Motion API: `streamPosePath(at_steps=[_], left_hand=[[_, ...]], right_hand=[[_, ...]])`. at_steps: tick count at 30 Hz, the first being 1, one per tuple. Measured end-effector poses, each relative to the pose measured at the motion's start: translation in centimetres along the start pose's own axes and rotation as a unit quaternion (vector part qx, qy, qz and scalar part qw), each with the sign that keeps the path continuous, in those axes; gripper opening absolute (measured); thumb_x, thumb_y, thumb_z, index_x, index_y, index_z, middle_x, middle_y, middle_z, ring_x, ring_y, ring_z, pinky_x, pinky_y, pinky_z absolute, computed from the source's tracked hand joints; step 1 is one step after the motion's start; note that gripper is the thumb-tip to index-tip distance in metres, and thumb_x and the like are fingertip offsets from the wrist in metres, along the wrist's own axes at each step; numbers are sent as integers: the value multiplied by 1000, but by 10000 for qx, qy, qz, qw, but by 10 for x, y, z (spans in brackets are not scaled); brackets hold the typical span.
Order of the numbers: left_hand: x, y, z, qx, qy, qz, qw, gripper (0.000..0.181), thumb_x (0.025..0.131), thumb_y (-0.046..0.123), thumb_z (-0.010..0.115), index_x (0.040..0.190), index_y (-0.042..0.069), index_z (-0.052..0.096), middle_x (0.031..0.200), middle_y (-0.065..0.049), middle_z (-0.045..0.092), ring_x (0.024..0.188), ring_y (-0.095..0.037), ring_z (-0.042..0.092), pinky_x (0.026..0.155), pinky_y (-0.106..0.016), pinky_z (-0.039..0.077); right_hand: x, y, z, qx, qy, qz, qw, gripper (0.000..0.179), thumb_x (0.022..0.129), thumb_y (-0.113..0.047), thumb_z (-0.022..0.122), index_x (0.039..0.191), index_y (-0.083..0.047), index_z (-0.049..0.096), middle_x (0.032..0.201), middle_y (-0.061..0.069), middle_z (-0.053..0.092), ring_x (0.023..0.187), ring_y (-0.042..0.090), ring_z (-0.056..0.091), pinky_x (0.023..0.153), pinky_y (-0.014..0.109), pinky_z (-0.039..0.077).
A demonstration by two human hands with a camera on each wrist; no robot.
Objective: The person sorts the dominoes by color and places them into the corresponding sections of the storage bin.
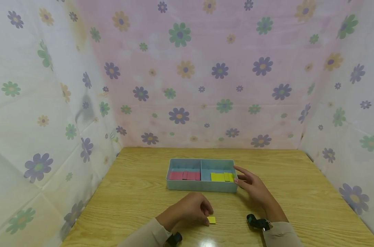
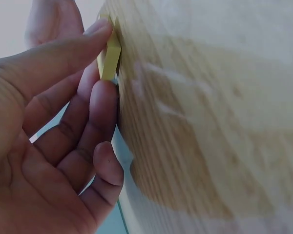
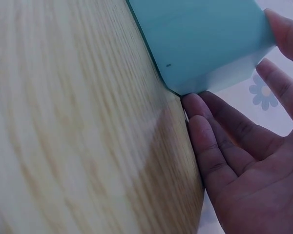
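Note:
In the head view my left hand (image 1: 191, 209) is low over the table in front of a light blue two-part box (image 1: 202, 186). Its thumb and fingertips pinch a small flat yellow square tile (image 2: 110, 61) at the tabletop. My right hand (image 1: 256, 188) is at the box's right end, with fingertips touching that end wall. The right wrist view shows these fingers fairly straight, the lower ones beside the bottom corner of the box (image 3: 210, 39). Pink tiles (image 1: 185, 176) lie in the left compartment, yellow tiles (image 1: 222, 177) in the right one.
A wood-grain table (image 1: 137, 206) carries the box. Flower-printed cloth (image 1: 202, 79) hangs behind it and along both sides. Dark wrist devices (image 1: 257, 222) are worn at both sleeves.

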State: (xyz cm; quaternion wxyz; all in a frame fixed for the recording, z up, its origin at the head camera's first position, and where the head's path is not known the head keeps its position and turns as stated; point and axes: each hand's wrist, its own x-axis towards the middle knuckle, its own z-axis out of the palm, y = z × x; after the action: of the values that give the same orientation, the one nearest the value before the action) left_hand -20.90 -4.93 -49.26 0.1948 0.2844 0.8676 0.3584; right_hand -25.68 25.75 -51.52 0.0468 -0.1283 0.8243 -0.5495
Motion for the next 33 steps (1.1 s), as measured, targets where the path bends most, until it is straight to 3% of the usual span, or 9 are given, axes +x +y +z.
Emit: streamPosePath(at_steps=[5, 11, 23, 33], left_hand=[[1, -2, -4, 282, 225, -170, 9992, 25, 74, 15, 95, 96, 22, 84, 81, 17, 70, 74, 1, 59, 68, -19, 52], [3, -3, -9, 464, 242, -223, 9984, 22, 75, 17, 94, 95, 23, 84, 83, 18, 71, 75, 2, 60, 68, -18, 52], [5, -5, -15, 493, 486, -167, 9975, 25, 74, 17, 95, 95, 22, 82, 79, 17, 67, 74, 1, 59, 67, -19, 52], [10, -1, -20, 158, 688, -151, 9974, 18, 82, 12, 89, 98, 20, 84, 75, 17, 69, 72, 0, 62, 62, -21, 52]], right_hand=[[0, 0, 0, -37, -15, -43, 10000, 62, 103, -42, 63, 160, -29, 40, 154, 23, 50, 142, 44, 48, 110, 63, 45], [1, -1, 0, -55, -7, -17, 10000, 64, 103, -42, 62, 161, -28, 39, 154, 22, 50, 141, 43, 49, 109, 60, 47], [1, 1, 0, -52, -10, -3, 10000, 64, 103, -44, 62, 161, -28, 39, 155, 20, 50, 141, 42, 49, 107, 57, 50], [0, 0, 0, -157, -1, 8, 9999, 66, 103, -46, 61, 162, -27, 37, 154, 21, 50, 140, 43, 51, 106, 54, 51]])
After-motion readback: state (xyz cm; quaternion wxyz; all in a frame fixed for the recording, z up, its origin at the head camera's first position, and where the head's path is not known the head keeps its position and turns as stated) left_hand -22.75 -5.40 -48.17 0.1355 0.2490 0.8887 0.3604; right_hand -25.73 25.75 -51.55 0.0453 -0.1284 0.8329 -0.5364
